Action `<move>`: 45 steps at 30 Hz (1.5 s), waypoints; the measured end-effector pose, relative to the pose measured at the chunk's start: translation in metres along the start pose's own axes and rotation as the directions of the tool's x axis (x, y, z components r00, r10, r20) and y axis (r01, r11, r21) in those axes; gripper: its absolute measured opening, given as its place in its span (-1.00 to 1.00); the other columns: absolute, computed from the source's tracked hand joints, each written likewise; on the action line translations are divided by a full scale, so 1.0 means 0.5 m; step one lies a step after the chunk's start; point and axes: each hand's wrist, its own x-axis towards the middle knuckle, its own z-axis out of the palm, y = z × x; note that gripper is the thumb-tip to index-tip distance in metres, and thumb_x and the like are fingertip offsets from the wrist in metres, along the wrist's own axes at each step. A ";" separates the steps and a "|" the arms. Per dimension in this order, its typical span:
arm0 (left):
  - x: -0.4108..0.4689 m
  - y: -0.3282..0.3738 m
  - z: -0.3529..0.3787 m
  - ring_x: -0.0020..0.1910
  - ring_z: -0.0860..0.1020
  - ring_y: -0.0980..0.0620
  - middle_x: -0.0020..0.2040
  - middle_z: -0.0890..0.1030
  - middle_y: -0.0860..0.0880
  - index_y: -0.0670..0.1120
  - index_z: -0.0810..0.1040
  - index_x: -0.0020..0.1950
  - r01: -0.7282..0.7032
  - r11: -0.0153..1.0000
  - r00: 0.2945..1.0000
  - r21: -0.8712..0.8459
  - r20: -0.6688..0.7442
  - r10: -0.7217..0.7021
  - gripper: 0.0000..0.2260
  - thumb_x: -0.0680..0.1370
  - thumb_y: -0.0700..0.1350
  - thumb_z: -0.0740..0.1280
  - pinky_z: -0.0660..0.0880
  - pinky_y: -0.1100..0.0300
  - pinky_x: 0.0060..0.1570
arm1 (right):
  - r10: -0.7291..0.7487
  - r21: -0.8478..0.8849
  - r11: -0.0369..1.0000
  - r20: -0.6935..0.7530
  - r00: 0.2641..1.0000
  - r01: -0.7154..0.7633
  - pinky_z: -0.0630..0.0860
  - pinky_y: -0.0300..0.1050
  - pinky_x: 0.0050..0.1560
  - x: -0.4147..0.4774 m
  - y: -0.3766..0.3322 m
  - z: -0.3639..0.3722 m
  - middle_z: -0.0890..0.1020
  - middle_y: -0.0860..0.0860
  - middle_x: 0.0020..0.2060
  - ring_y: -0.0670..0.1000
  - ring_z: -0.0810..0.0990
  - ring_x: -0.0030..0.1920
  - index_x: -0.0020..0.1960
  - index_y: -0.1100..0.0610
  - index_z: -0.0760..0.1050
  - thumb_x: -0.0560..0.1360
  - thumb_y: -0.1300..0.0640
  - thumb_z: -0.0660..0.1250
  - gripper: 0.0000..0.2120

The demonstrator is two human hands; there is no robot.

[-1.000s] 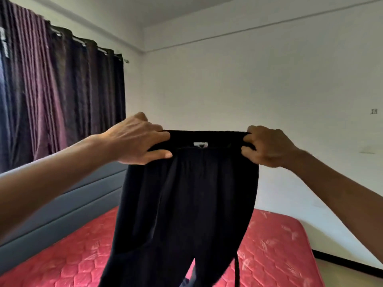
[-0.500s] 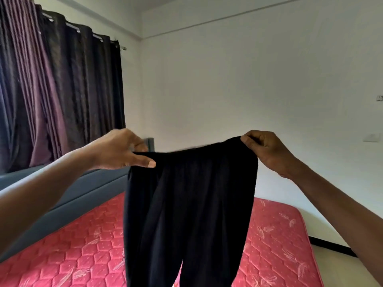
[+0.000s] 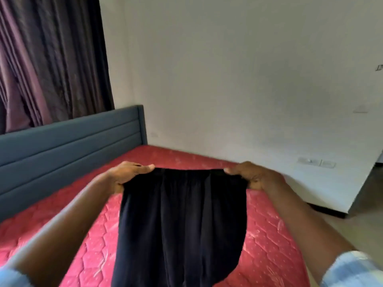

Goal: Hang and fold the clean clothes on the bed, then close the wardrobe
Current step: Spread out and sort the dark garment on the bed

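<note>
A pair of black trousers [image 3: 182, 220] stretches out over the red quilted mattress [image 3: 269, 235], waistband away from me. My left hand [image 3: 126, 175] grips the left end of the waistband. My right hand [image 3: 252, 175] grips the right end. The legs run down toward me and leave the frame at the bottom, so their ends are hidden. I cannot tell whether the cloth touches the mattress. No wardrobe is in view.
A blue padded headboard [image 3: 68, 146] runs along the left of the bed, with dark purple curtains [image 3: 51, 59] above it. A white wall [image 3: 228, 79] stands behind the bed. Bare floor [image 3: 362, 214] lies to the right of the mattress.
Both hands have come down from chest height to low over the mattress, carrying the trousers with them. My view has tipped down toward the bed.
</note>
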 end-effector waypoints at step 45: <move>-0.078 -0.440 0.265 -0.20 0.63 -0.03 -0.07 0.64 -0.04 -0.07 0.61 0.14 -0.035 0.934 0.916 -0.356 -0.385 -0.112 -0.65 0.51 0.15 0.45 0.56 0.12 -0.27 | -0.244 0.200 0.937 -0.212 0.946 0.286 0.59 -0.13 0.20 -0.156 0.440 0.321 0.74 0.08 0.07 0.07 0.70 0.15 0.16 0.10 0.65 0.66 0.32 0.28 -0.77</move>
